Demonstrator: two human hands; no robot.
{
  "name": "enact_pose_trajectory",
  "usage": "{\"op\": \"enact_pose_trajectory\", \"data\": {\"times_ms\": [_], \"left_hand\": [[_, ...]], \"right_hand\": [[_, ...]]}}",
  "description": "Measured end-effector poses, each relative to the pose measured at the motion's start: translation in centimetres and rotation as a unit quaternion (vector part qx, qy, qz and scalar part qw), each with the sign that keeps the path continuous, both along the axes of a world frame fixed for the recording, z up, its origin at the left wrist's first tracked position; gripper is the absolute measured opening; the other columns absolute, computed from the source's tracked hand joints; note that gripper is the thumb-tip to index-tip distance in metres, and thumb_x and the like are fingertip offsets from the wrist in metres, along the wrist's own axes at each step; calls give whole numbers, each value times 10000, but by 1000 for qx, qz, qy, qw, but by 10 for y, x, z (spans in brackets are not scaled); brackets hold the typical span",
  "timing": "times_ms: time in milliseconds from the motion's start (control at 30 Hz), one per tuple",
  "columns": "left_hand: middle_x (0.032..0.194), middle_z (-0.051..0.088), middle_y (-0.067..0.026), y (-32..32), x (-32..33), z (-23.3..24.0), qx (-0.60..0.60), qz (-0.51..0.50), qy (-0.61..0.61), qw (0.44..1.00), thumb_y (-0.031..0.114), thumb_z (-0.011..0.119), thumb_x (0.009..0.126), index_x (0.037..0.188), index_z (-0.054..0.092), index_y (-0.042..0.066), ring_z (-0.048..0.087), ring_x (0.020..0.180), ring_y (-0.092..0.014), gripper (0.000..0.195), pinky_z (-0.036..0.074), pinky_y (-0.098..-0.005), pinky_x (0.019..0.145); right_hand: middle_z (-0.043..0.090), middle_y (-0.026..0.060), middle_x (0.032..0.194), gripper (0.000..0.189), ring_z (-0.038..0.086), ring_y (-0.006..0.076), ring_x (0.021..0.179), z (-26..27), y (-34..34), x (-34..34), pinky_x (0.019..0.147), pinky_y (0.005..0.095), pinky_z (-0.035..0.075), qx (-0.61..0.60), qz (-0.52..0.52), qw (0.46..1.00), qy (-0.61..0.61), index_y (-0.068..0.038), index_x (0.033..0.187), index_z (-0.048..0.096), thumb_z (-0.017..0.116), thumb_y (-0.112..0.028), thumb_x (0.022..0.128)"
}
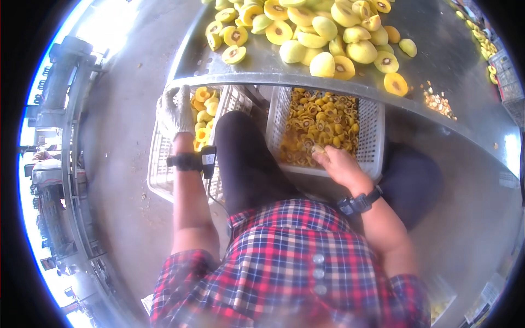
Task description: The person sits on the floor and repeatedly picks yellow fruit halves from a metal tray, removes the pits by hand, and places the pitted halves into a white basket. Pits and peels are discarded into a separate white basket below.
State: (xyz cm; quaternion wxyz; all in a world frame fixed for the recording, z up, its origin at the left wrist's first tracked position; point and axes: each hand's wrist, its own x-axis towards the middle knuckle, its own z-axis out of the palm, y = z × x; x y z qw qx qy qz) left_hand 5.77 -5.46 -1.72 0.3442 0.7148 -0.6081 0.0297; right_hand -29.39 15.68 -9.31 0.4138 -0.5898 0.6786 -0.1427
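My left hand (174, 112), in a white knit glove, hangs over a white plastic crate (158, 164) just below the table edge. Its fingers are apart, and no fruit shows between them. Pitted yellow peach halves (202, 117) lie inside that crate. Bare, my right hand (341, 166) pinches a small pale object (318, 149), too blurred to name. It is above the near side of a second white crate (371, 135), which holds a heap of cut-out peach pits and flesh scraps (324, 117). Halved yellow peaches (311, 33) are piled on the metal table (254, 51).
The table's raised metal rim (270, 78) runs above both crates. Pit fragments (439, 102) lie on the tabletop at right. My knee (238, 127) stands between the crates. Machinery (53, 176) lines the far left, and more crates (506, 78) stand at far right.
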Motion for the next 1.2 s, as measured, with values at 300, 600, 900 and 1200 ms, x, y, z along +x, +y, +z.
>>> {"op": "enact_pose_trajectory", "data": {"times_ms": [300,600,900,1200], "left_hand": [[1236,670,-167,-80,-99,22,217,-58,-170,960,570,688,826,1158,721,81,627,1144,-351,592,491,-429,970],[1044,672,-125,-51,-133,21,146,-347,429,821,252,785,837,1188,586,-8,662,777,-204,480,565,-302,716],[1239,630,-150,62,-169,34,272,-290,765,507,654,394,1002,1250,593,17,620,1060,-293,712,531,-418,880],[1215,661,-90,118,-192,40,352,-212,664,625,488,524,1035,1313,568,45,659,1069,-192,524,557,-335,898]], "right_hand": [[694,251,919,442,666,433,863,10,-6,20,756,485,515,-99,-36,994,-38,8,1002,638,641,-431,951],[673,262,863,439,650,447,808,10,-3,10,709,479,497,-220,-97,964,-117,24,1017,610,638,-411,968],[636,180,750,397,649,370,685,52,-3,18,618,402,483,-349,-78,929,-98,11,1194,571,589,-346,1022],[662,232,785,376,662,416,722,61,-4,20,619,470,500,-347,-38,937,1,63,1106,570,614,-296,999]]}}
